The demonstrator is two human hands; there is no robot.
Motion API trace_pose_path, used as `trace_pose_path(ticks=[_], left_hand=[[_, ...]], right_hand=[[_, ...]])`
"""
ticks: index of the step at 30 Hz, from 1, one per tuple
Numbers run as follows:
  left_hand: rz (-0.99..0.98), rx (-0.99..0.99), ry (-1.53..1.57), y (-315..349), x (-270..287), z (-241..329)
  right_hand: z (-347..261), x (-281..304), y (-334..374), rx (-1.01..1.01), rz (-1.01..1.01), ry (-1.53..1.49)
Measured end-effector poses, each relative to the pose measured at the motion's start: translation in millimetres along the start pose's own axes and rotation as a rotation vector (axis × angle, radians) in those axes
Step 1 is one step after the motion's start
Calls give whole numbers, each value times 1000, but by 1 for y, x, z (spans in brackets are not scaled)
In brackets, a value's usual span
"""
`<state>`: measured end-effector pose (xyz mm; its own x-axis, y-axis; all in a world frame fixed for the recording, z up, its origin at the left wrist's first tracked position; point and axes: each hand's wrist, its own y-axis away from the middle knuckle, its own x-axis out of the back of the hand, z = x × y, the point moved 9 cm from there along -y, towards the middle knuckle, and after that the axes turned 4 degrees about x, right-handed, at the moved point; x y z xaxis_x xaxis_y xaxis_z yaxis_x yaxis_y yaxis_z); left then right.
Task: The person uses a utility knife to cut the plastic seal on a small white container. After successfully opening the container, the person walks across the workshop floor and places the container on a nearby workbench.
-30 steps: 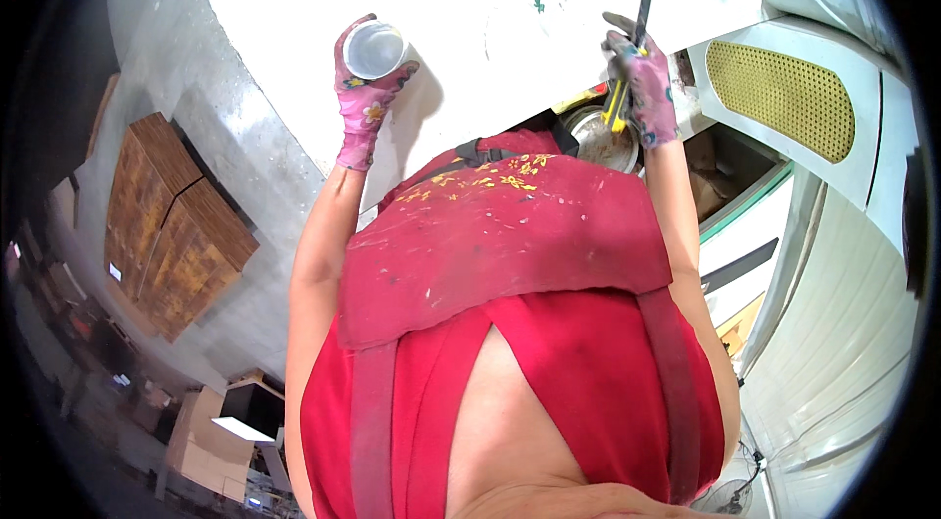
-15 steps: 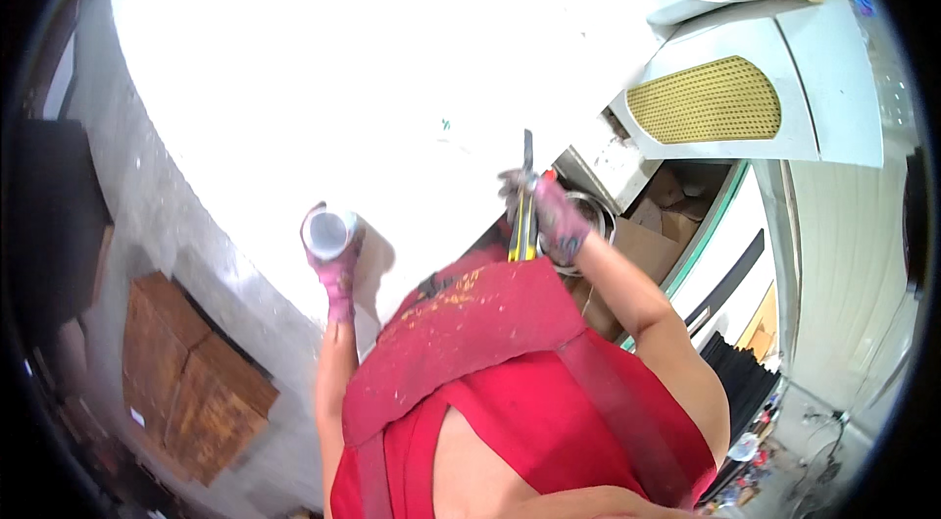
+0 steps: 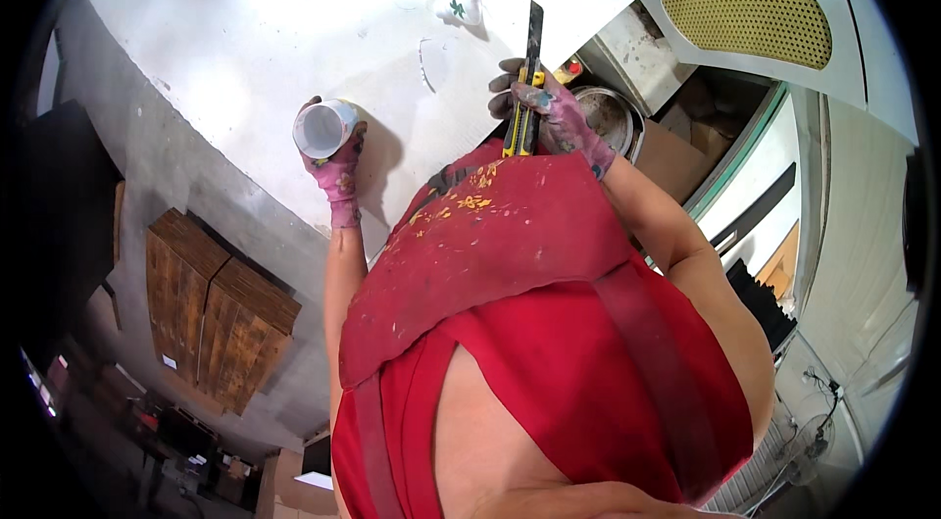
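Observation:
My left hand [image 3: 335,171], in a stained pink glove, is wrapped round a white plastic cup [image 3: 321,132] over the left part of the white table [image 3: 294,39]. The cup's open mouth faces up toward me, and its inside looks pale. My right hand [image 3: 554,112], in a similar glove with dark fingertips, grips a yellow and black utility knife [image 3: 524,117] by its handle. The knife's dark blade is out and points away from me over the table. Beyond the knife, to its left, lies a small white crumpled piece [image 3: 461,5] with a green print.
A dirty round bucket [image 3: 606,117] stands right of my right hand, beside cardboard [image 3: 671,151]. A white panel with yellow woven mesh [image 3: 750,14] is at the far right. Brown wooden boxes [image 3: 221,313] sit on the floor at left. My red apron [image 3: 490,235] touches the table edge.
The view has shifted and the table surface, washed out before, shows clearly. Both hands appear higher in the picture. The cup and the knife stay in their grips.

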<state>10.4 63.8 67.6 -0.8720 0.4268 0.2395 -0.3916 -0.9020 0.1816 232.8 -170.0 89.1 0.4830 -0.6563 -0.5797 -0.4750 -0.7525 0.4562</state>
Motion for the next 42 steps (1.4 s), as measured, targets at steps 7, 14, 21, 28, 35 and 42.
trace_pose_path(ticks=[7,14,21,28,35,42], left_hand=[[-37,5,67,1,-11,14],[-59,56,164,1,-10,-16],[36,-125,45,5,-4,10],[41,-159,43,6,-6,22],[37,192,777,-11,2,15],[-169,-66,1029,-46,35,143]], right_hand=[[-6,7,7,49,79,280],[11,7,17,32,-47,-59],[28,14,5,-49,130,48],[24,10,4,47,37,42],[14,5,21,-52,-49,189],[39,3,27,-221,-119,-187]])
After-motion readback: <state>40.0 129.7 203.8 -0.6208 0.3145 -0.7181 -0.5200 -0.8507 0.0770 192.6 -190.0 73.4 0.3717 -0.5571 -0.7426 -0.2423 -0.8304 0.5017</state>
